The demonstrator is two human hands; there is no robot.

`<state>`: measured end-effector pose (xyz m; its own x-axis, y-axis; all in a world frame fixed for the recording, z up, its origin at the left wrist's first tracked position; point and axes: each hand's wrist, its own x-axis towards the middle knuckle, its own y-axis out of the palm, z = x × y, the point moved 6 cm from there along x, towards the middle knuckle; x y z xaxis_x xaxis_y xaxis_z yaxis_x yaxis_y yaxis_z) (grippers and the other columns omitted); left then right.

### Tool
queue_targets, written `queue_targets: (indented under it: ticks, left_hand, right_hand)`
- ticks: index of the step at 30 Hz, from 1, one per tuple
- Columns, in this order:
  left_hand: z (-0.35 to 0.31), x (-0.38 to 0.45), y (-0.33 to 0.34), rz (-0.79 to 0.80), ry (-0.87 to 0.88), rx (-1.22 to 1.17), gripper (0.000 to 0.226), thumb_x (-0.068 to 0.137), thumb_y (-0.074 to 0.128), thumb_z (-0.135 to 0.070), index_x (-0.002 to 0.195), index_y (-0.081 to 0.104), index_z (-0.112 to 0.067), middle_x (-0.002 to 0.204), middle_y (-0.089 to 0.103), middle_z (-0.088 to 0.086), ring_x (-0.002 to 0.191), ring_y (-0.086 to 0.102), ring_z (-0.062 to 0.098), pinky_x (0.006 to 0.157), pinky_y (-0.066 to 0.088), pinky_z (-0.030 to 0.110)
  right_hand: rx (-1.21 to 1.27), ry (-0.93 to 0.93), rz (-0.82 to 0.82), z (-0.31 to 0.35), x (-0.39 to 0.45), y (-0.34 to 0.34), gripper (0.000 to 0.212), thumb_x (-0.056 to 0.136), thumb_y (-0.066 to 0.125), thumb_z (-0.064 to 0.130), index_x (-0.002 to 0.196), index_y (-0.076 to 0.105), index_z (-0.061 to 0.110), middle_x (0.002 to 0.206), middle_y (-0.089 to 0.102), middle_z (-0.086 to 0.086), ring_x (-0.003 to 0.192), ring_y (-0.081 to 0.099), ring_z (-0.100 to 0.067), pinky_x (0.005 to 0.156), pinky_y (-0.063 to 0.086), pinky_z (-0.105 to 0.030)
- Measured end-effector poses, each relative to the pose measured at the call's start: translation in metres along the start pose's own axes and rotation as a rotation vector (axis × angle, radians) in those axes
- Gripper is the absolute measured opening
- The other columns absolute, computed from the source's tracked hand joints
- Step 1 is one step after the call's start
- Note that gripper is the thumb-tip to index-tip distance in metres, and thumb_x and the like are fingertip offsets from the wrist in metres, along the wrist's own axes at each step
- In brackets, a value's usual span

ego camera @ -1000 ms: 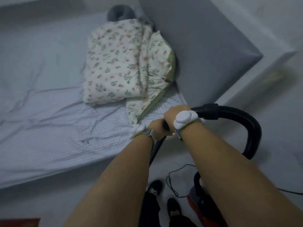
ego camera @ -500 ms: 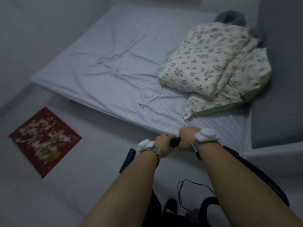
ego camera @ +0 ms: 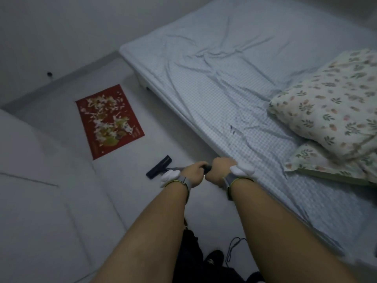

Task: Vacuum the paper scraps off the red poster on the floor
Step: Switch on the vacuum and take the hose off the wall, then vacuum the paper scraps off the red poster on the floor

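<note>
**Nozzle lying short of poster, both hands on wand**

Nearest, both hands are sharing one grip on the dark vacuum wand [ego camera: 207, 168]: left hand [ego camera: 192, 173] is curling round it just below the right hand [ego camera: 219, 170], the two touching, fingers wrapped fully. White sensor pods are riding on both wrists.

Beyond the grip, at about 10 o'clock, the black floor nozzle [ego camera: 159, 167] is resting on the floor [ego camera: 163, 139], its long axis running 8 to 2 o'clock. The left hand is sitting nearer to it.

Further along the same 10–11 o'clock line, well apart from the nozzle, the red poster [ego camera: 132, 121] is lying flat, white paper scraps [ego camera: 102, 111] covering its middle. The bed [ego camera: 224, 78] is running alongside at 1 o'clock.

Judgement: the coming push is heading forward-left. Some print is showing near the poster's right edge; too small to read. No brands legible.
</note>
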<state>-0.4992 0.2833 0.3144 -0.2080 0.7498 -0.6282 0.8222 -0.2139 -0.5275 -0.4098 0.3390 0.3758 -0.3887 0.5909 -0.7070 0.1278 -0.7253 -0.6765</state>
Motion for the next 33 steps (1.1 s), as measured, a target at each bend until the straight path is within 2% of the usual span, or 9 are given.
queue_targets:
  ticks: [3,6,8,11,14,18,23,27,33]
  left_hand:
    - [0.027,0.012,-0.029,-0.022,-0.048,-0.099,0.044,0.103,0.024,-0.019,0.133,0.055,-0.028,0.126,0.062,0.012,0.113,0.059,0.033,0.091,0.05,0.036]
    - [0.054,0.024,-0.055,-0.024,-0.105,-0.204,0.043,0.1,0.026,-0.021,0.123,0.061,-0.034,0.104,0.064,0.011,0.079,0.058,0.023,0.069,0.05,0.031]
    - [0.066,0.029,-0.065,-0.013,-0.129,-0.221,0.044,0.098,0.028,-0.016,0.118,0.062,-0.035,0.101,0.064,0.012,0.07,0.053,0.019,0.063,0.047,0.029]
    - [0.076,0.027,-0.073,0.046,-0.154,-0.226,0.048,0.097,0.03,-0.009,0.126,0.059,-0.034,0.107,0.063,0.008,0.075,0.054,0.018,0.068,0.049,0.031]
    - [0.089,0.024,-0.097,0.105,-0.132,-0.194,0.051,0.1,0.03,-0.008,0.137,0.052,-0.034,0.111,0.061,0.002,0.08,0.053,0.014,0.068,0.048,0.025]
    - [0.102,0.026,-0.137,0.042,-0.09,-0.284,0.05,0.099,0.03,-0.003,0.136,0.055,-0.023,0.104,0.064,0.003,0.075,0.053,0.005,0.059,0.041,0.014]
    - [0.116,0.026,-0.197,-0.14,-0.05,-0.415,0.046,0.095,0.031,-0.001,0.124,0.063,-0.016,0.115,0.069,0.013,0.074,0.059,0.013,0.047,0.043,0.008]
    - [0.131,0.024,-0.226,-0.212,-0.062,-0.48,0.044,0.096,0.032,-0.005,0.121,0.064,-0.021,0.102,0.067,0.007,0.076,0.059,0.018,0.063,0.05,0.022]
    - [0.165,0.037,-0.26,-0.245,-0.152,-0.615,0.043,0.098,0.028,-0.02,0.121,0.061,-0.037,0.111,0.064,0.004,0.088,0.059,0.023,0.082,0.055,0.038]
  right_hand:
    - [0.027,-0.003,0.017,0.037,0.018,-0.005,0.028,0.09,0.054,0.024,0.065,0.056,0.013,0.07,0.066,-0.008,0.069,0.069,-0.025,0.074,0.063,-0.036]
    - [0.057,-0.004,0.011,0.069,0.038,-0.006,0.026,0.09,0.053,0.026,0.068,0.055,0.012,0.072,0.067,-0.009,0.072,0.072,-0.026,0.074,0.064,-0.037]
    - [0.09,0.01,0.046,0.079,0.046,0.001,0.021,0.091,0.05,0.023,0.078,0.059,0.009,0.073,0.067,-0.011,0.075,0.074,-0.027,0.075,0.064,-0.039]
    - [0.278,0.05,0.149,0.089,0.059,0.021,0.015,0.093,0.05,0.015,0.095,0.06,0.003,0.083,0.07,-0.018,0.074,0.077,-0.032,0.071,0.065,-0.044]
    - [0.408,0.106,0.203,0.112,0.077,0.027,0.011,0.089,0.059,0.011,0.09,0.064,0.001,0.076,0.066,-0.018,0.053,0.064,-0.027,0.051,0.057,-0.032]
    - [0.374,0.061,0.128,0.151,0.094,0.003,0.011,0.084,0.067,0.009,0.078,0.066,0.0,0.068,0.064,-0.019,0.053,0.058,-0.027,0.049,0.051,-0.03]
    - [0.333,-0.015,0.068,0.207,0.098,-0.029,0.018,0.073,0.07,0.013,0.083,0.071,-0.002,0.064,0.066,-0.019,0.046,0.057,-0.027,0.044,0.05,-0.028]
    - [0.333,-0.034,0.063,0.238,0.106,-0.035,0.02,0.074,0.068,0.014,0.088,0.07,-0.001,0.065,0.066,-0.018,0.046,0.058,-0.026,0.042,0.049,-0.027]
    - [0.294,-0.115,0.037,0.287,0.131,-0.048,0.025,0.084,0.062,0.023,0.097,0.069,0.003,0.073,0.072,-0.018,0.05,0.068,-0.029,0.046,0.06,-0.036]
